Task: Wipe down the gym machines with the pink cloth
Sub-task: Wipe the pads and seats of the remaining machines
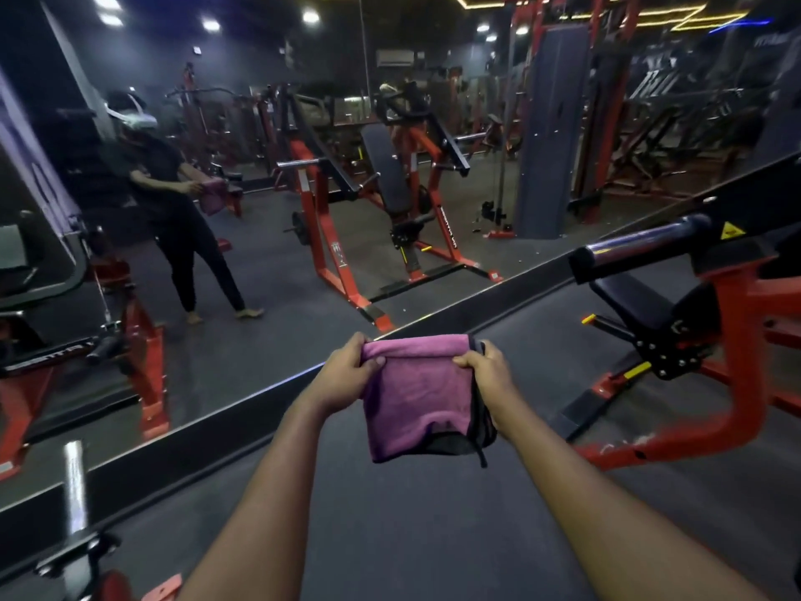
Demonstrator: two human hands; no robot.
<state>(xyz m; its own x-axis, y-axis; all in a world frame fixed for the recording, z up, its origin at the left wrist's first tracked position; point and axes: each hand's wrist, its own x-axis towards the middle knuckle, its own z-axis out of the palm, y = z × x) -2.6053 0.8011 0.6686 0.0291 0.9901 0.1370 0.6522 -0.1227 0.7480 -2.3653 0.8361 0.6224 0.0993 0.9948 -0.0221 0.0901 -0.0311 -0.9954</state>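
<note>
One pink cloth (416,401), two hands — the left hand (346,375) and the right hand (490,370) — one wall mirror (260,275), one red machine (737,323) at the right

soft matt pink cloth (416,396), glossy mirror (260,262), red-painted metal machine frame (732,362)

Bare floor (390,535) lies open below, hemmed by the mirror wall (216,262) ahead and the red machine (715,340) at right.

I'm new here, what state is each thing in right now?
pink cloth: folded, hanging in the air from its top edge.
left hand: grips the cloth's top left corner.
right hand: grips its top right corner.
red machine: unoccupied, cloth not touching it.
mirror: shows the person holding the cloth.
</note>
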